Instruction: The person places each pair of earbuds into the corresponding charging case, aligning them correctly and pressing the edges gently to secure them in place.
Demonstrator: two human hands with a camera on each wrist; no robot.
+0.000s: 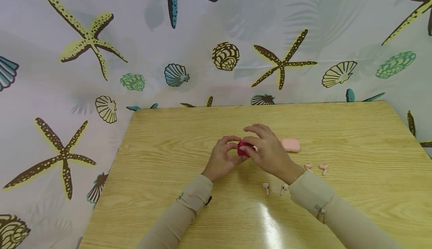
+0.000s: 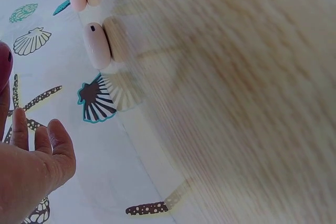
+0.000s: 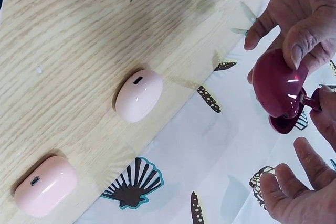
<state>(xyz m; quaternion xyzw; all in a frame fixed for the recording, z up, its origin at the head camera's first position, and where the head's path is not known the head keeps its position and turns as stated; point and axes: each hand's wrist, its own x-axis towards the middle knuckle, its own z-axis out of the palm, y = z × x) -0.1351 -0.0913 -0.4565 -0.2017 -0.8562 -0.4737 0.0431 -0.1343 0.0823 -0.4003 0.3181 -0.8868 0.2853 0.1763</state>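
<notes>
On the wooden table, starting at my left: my left hand has its fingers curled round the glossy dark red earbud case, which is lifted just off the tabletop near the middle. In the right wrist view the red case's lid looks hinged open, a thumb on the shell, so I judge the opening step done or nearly so. My right hand is on the same case from the other side, thumb and forefinger pinching at the lid edge, the other fingers spread loose above it. Can't tell whether anything sits inside. Just right of the hands, a pale pink rounded earbud case lies on the table, untouched; the right wrist view shows two pink cases, one oval and one squarer, both closed. Nearer me, four small pink earbuds lie loose: a pair by my right sleeve, another pair further right. So the earbuds are all still out, none in hand; I judge most of the work is left.
</notes>
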